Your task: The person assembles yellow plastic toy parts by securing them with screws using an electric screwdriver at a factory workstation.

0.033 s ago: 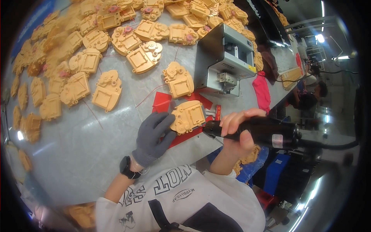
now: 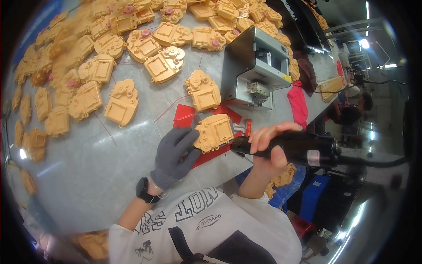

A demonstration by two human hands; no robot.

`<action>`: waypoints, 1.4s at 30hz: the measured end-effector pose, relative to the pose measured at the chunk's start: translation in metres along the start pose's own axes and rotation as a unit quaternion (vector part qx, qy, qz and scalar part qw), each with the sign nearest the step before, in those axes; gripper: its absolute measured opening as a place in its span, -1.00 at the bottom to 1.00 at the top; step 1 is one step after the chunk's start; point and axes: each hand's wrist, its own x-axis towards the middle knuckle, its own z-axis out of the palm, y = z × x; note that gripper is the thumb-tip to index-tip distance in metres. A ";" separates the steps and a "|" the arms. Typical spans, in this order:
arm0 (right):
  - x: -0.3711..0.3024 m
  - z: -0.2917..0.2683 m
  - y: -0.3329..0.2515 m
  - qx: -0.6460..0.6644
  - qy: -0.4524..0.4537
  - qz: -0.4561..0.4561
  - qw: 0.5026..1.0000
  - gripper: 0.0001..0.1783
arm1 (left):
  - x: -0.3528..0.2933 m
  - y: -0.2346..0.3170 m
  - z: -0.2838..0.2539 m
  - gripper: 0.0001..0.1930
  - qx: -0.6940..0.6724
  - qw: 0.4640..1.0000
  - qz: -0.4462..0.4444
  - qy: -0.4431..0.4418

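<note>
My left hand point(image 2: 175, 155), in a grey glove, grips the left end of a yellow plastic housing point(image 2: 214, 133) with moulded round bosses and a rectangular recess. Beneath that housing lies a red mat point(image 2: 184, 115). Closed around a black corded electric screwdriver point(image 2: 303, 148) is my bare right hand point(image 2: 271, 147). The tool lies nearly level, its nose at the housing's lower right edge; whether the bit touches a screw cannot be made out. Just beyond, a second yellow housing point(image 2: 203, 91) rests on the table.
A grey-black boxy machine point(image 2: 246, 66) stands beyond my right hand. Many similar yellow housings point(image 2: 121, 103), some with pink parts and thin red wires, cover the table's far and left side. A pink cloth point(image 2: 298, 105) lies right of the machine. The screwdriver's cable point(image 2: 373, 163) runs off right.
The screwdriver and my right hand have shifted very slightly. My left hand and the housing look the same.
</note>
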 end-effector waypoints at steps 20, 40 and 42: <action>0.002 -0.007 0.017 -0.002 -0.011 0.003 1.000 -0.57 | -0.001 -0.003 0.001 -0.57 0.017 1.000 -0.022 -0.008; 0.029 -0.026 0.003 0.012 0.035 -0.045 0.998 -0.52 | 0.002 0.006 0.001 -0.58 0.009 0.998 -0.052 0.030; 0.012 -0.012 -0.005 0.040 -0.024 -0.054 0.997 -0.47 | 0.001 0.002 0.000 -0.58 0.005 0.998 -0.054 0.023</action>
